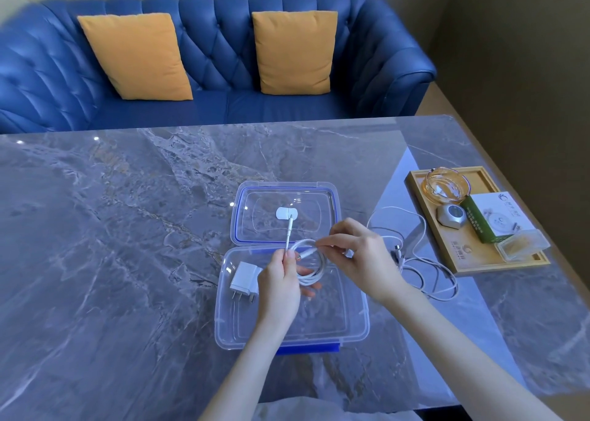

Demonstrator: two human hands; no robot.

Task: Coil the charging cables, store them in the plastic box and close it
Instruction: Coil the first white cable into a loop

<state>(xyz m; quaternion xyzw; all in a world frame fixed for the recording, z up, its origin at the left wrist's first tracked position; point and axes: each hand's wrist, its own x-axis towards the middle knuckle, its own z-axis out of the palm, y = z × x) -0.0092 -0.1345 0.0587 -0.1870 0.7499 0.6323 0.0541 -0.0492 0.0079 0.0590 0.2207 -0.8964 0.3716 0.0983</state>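
A clear plastic box (351,321) with blue clips stands open on the marble table, its lid (329,203) folded back behind it. A white plug adapter (244,281) lies in the box's left part. Over the box, my left hand (281,280) grips a coiled white cable (314,270), one plug end sticking up past the fingers. My right hand (360,254) pinches the cable's other end at the top of the coil. More white cables (427,273) lie loose and tangled on the table to the right of the box.
A wooden tray (459,261) at the right holds a glass ashtray (447,184), a small hexagonal gadget (453,218), a green-and-white carton (498,218) and a small clear case (523,245). A blue sofa (207,69) with two orange cushions stands behind the table.
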